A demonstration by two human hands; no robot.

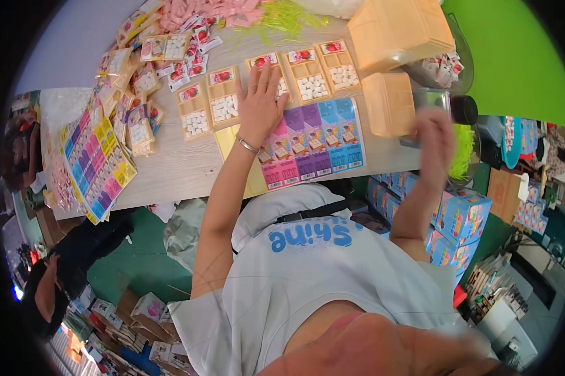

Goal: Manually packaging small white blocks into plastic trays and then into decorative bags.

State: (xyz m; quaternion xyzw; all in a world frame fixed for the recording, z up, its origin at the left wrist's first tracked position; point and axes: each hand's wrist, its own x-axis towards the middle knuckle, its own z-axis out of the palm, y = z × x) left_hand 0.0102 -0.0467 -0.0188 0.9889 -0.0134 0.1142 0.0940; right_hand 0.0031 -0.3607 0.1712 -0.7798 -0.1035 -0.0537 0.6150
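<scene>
Several shallow cream trays (222,91) stand in a row across the table, each with small white pieces (195,123) in one compartment. Strawberry-printed sachets (302,56) lie in their far compartments. My left hand (262,103) rests over the middle tray, fingers stretched out and slightly spread, hiding part of it. Just below the row lies a colourful printed sheet (307,141) in pink, purple and blue, with a yellow edge showing at its left. My right hand (434,135) is raised to the right, smeared by motion, beside a short stack of cream trays (388,103); its grip is unclear.
A taller stack of trays (398,34) stands at the far right, near a black-lidded jar (463,110) and a bowl of sachets (442,67). Filled packs (140,128) and printed sheets (100,166) crowd the left. Pink material and yellow-green shreds (282,20) lie at the back.
</scene>
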